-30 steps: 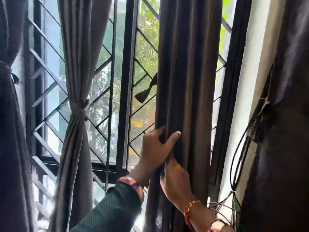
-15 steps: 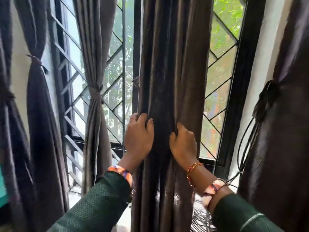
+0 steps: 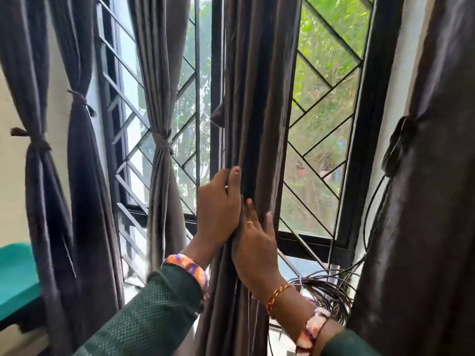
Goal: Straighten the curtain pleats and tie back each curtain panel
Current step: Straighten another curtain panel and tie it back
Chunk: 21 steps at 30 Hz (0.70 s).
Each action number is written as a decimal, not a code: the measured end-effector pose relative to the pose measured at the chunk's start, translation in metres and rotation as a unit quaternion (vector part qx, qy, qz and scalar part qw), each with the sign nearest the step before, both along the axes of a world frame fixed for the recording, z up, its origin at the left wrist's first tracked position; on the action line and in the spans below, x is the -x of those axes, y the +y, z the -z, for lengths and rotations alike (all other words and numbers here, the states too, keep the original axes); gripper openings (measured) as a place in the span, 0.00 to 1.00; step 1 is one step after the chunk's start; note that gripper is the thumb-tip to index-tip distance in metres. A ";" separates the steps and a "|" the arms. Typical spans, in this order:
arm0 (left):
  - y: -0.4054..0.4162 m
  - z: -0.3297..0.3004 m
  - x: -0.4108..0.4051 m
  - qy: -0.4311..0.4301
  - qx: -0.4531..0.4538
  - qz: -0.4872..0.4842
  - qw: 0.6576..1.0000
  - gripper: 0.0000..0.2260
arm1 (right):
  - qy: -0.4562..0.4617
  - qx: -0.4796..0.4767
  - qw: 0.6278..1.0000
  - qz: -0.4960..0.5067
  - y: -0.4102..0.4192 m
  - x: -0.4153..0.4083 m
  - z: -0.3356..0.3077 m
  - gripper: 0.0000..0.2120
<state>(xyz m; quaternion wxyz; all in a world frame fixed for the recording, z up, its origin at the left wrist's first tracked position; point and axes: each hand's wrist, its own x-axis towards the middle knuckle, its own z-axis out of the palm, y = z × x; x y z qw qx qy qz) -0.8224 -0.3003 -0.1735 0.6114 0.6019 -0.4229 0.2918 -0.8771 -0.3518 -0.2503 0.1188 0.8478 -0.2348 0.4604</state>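
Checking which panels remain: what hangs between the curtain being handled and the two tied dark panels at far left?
In the head view, a grey tied curtain panel hangs there, before the window grille.

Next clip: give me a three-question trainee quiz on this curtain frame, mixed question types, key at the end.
1. True or false: the middle curtain panel already has a tie-back cinched round it.
2. Which hand sits higher on that panel? A) left hand B) right hand
3. Fill in: the lighter panel left of it is cinched with a ____.

Key: 1 false; 2 A; 3 tie-back.
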 end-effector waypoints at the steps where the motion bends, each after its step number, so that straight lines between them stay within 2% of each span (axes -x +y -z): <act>1: 0.001 -0.001 0.001 -0.001 -0.006 0.004 1.000 0.14 | 0.000 0.012 1.000 -0.008 0.001 0.003 -0.001 0.28; 3: 0.001 -0.003 -0.002 -0.003 -0.015 -0.022 1.000 0.12 | -0.011 0.027 0.999 -0.041 -0.002 0.012 -0.004 0.26; 6: 0.004 -0.005 -0.015 0.009 -0.019 -0.070 0.997 0.09 | -0.085 -0.028 0.995 -0.051 -0.012 0.023 -0.019 0.32; 8: 0.008 -0.005 -0.021 0.019 -0.030 -0.092 0.995 0.08 | -0.127 -0.149 0.979 -0.047 -0.024 0.028 -0.035 0.38; 10: 0.011 -0.004 -0.027 0.008 -0.049 -0.104 0.993 0.08 | -0.096 -0.306 0.945 -0.069 -0.040 0.027 -0.050 0.45; 12: 0.014 -0.005 -0.028 -0.004 -0.080 -0.114 0.990 0.08 | -0.060 -0.360 0.926 -0.090 -0.050 0.026 -0.056 0.42; 14: 0.015 -0.003 -0.029 -0.024 -0.103 -0.107 0.989 0.17 | -0.058 -0.340 0.935 -0.081 -0.048 0.026 -0.058 0.30; 16: 0.015 0.000 -0.028 -0.063 -0.111 -0.096 0.987 0.28 | -0.051 -0.299 0.952 -0.045 -0.039 0.027 -0.054 0.28; 17: 0.015 0.001 -0.027 -0.088 -0.107 -0.087 0.987 0.30 | -0.043 -0.274 0.960 -0.023 -0.032 0.028 -0.051 0.30; 19: 0.008 0.002 -0.024 -0.126 -0.091 -0.047 0.987 0.25 | -0.014 -0.234 0.972 0.000 -0.015 0.028 -0.043 0.35; 21: -0.001 0.000 -0.012 -0.090 -0.060 0.012 0.994 0.16 | 0.027 -0.219 0.975 -0.016 0.001 0.028 -0.032 0.36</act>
